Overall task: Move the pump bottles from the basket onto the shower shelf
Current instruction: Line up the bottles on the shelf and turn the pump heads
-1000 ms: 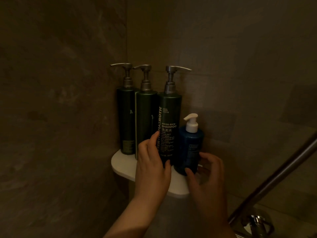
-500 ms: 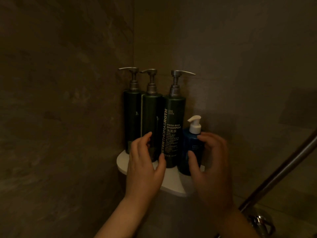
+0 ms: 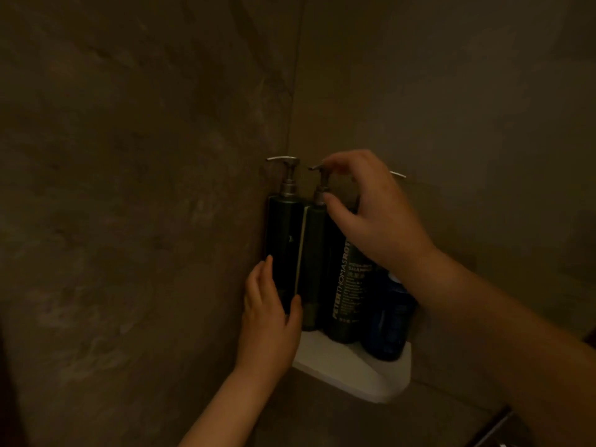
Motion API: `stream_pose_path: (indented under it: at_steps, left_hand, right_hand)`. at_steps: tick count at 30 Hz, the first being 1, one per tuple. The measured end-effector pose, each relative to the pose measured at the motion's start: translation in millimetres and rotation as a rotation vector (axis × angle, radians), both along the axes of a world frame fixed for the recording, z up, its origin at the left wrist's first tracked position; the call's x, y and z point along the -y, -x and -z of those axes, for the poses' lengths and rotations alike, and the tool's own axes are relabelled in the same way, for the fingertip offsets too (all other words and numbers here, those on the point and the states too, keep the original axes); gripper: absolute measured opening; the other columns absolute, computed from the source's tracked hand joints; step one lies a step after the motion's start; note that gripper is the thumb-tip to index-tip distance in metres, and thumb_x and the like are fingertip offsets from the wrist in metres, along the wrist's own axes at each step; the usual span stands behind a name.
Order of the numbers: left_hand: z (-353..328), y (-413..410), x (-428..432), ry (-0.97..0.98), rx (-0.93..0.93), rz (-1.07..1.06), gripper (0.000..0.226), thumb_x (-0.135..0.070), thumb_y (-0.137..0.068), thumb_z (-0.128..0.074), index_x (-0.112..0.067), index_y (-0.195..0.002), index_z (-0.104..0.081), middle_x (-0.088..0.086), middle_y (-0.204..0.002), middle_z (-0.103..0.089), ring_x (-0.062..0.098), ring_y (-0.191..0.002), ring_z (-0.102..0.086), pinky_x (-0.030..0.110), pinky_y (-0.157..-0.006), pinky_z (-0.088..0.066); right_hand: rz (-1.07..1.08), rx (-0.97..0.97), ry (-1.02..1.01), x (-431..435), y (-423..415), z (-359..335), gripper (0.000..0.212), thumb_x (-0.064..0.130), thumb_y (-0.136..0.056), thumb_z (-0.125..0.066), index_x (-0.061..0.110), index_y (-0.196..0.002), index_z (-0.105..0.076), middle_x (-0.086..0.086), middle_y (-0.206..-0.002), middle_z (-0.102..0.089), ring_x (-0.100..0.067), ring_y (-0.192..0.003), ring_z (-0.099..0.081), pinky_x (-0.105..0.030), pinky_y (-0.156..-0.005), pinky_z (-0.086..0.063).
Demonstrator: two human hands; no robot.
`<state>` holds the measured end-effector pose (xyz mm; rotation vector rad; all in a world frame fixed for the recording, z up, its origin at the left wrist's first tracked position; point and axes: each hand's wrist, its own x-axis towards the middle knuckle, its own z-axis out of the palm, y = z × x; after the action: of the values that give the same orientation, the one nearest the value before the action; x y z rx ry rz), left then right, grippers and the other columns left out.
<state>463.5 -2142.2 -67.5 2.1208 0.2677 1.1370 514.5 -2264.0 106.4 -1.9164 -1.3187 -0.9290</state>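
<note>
Now your left grip (image 3: pixel 267 317) clasps the glossy dark-green pump bottle (image 3: pixel 283 240) leftmost on the white rounded shelf (image 3: pixel 354 372); your right grip (image 3: pixel 371 217) pinches the second's silver pump (image 3: pixel 322 183); the third bottle (image 3: pixel 346 285) reads "PETER THOMAS ROTH".

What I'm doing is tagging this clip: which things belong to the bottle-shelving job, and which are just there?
Job: leftmost dark green pump bottle, gripped by left hand; middle green pump bottle, pump held by right hand; Peter Thomas Roth shampoo bottle; blue pump bottle; white corner shelf.
Just there: tiled wall; metal bar, lower right.
</note>
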Motion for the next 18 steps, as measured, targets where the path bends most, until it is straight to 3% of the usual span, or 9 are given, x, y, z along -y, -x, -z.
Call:
stream_pose_path:
  at_steps: [2,6,9,14,18]
  left_hand:
    - [-1,-2,-3,-0.005,-0.011,0.011,0.074,-0.034,-0.094,-0.048,-0.028,-0.148,0.002,-0.009,-0.153,-0.005,0.016,-0.138,-0.018,0.041,-0.110,-0.032]
    - [-1,-7,-8,-0.006,-0.026,0.012,0.073,-0.037,-0.095,-0.044,-0.028,-0.147,0.007,-0.008,-0.154,-0.001,0.014,-0.138,-0.014,0.025,-0.109,-0.014]
    - [-3,-9,-9,0.020,-0.037,0.017,0.070,-0.037,-0.096,-0.041,-0.027,-0.148,0.006,-0.006,-0.155,-0.002,0.015,-0.139,-0.013,0.027,-0.111,-0.016]
    - [-5,-11,-10,0.034,-0.057,0.025,0.073,-0.039,-0.096,-0.040,-0.028,-0.147,0.011,-0.007,-0.155,0.002,0.014,-0.139,-0.009,0.030,-0.112,-0.016]
    - [-6,-10,-9,0.022,-0.066,0.013,0.073,-0.038,-0.096,-0.041,-0.024,-0.148,0.008,-0.004,-0.155,0.001,0.015,-0.140,-0.010,0.028,-0.111,-0.016]
  right_hand:
    - [0.030,-0.008,0.079,-16,-5,-20,0.037,0.017,-0.085,-0.061,0.011,-0.121,-0.056,-0.004,-0.116,-0.055,-0.016,-0.110,-0.053,-0.028,-0.094,-0.043]
    - [0.127,-0.037,0.200,-45,-13,-56,0.030,0.023,-0.087,-0.057,0.017,-0.116,-0.063,-0.004,-0.111,-0.062,-0.015,-0.099,-0.059,-0.031,-0.084,-0.048]
    - [0.187,-0.037,0.328,-65,-16,-74,0.028,0.026,-0.089,-0.057,0.018,-0.114,-0.066,-0.003,-0.108,-0.067,-0.017,-0.098,-0.061,-0.025,-0.074,-0.043]
    - [0.310,-0.069,0.578,-89,-19,-90,0.027,0.024,-0.089,-0.057,0.015,-0.112,-0.067,-0.009,-0.115,-0.065,-0.023,-0.106,-0.059,-0.024,-0.077,-0.039]
    - [0.370,-0.024,0.664,-91,-17,-94,0.025,0.019,-0.088,-0.059,0.018,-0.110,-0.069,-0.008,-0.113,-0.065,-0.022,-0.099,-0.059,-0.025,-0.073,-0.039]
